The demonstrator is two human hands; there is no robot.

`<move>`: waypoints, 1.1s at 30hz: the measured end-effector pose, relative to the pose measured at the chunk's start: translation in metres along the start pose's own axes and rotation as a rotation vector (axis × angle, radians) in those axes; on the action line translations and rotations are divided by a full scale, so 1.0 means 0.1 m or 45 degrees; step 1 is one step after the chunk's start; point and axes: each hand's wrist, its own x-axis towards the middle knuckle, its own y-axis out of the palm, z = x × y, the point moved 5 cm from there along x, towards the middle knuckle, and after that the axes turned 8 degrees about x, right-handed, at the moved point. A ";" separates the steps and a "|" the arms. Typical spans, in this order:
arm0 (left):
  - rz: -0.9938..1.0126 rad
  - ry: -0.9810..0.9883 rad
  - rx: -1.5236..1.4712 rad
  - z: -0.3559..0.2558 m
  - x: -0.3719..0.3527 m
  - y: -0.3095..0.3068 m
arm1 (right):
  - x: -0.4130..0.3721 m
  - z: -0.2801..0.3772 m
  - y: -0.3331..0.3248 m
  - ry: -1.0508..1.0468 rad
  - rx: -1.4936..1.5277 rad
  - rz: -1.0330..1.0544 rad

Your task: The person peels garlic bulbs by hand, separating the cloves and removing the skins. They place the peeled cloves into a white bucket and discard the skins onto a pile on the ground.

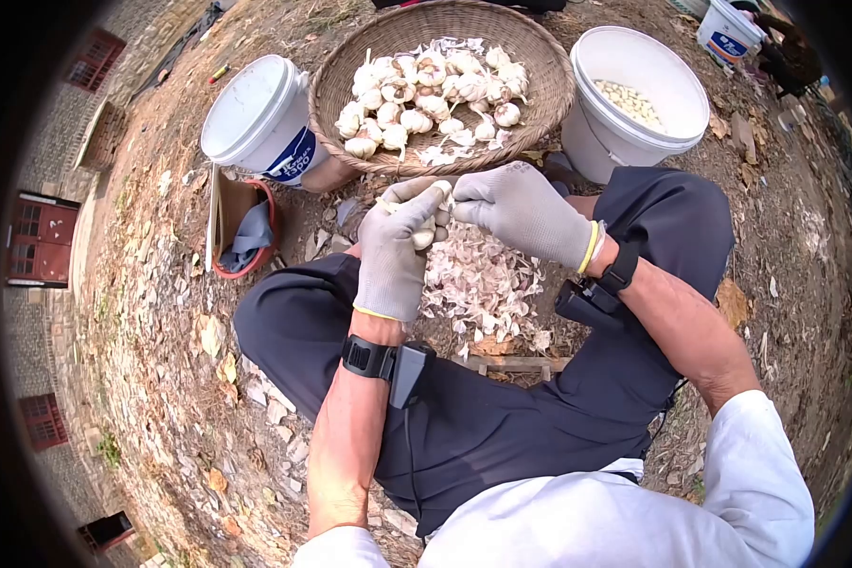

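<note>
My left hand [398,248], in a grey glove, is closed around several garlic cloves [424,237]. Pale cloves show between its fingers and thumb. My right hand [538,216], gloved the same way, meets it at the left thumb tip. Its fingers are pinched on a whitish garlic clove there; the exact contact is partly hidden. Just beyond both hands, a wicker basket [549,104] carries garlic bulbs [432,79] and loose pieces. Below the hands, a heap of garlic skins [483,284] lies on the ground between my legs.
At the right of the basket stands a white bucket [592,142] with peeled cloves [630,102] inside. A lidded white bucket [256,118] leans at the left, near a reddish tub [273,227] with grey cloth. Another bucket [729,33] is farther off. Leaves and stones litter the ground.
</note>
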 end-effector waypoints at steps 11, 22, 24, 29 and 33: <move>-0.088 -0.074 0.043 -0.06 -0.08 -0.02 | -0.10 0.17 0.02 -0.274 -0.243 0.073; -0.133 -0.054 0.060 -0.05 -0.04 0.00 | 0.00 -0.07 -0.30 0.088 -0.132 -0.124; -0.117 -0.070 0.086 -0.03 -0.04 0.02 | 0.02 0.02 -0.28 0.066 -0.054 -0.139; -0.044 -0.081 0.228 0.01 -0.04 -0.02 | 0.04 0.02 -0.07 0.032 0.071 -0.155; -0.036 -0.092 0.189 -0.03 -0.06 0.01 | 0.04 0.00 -0.08 0.121 0.047 -0.162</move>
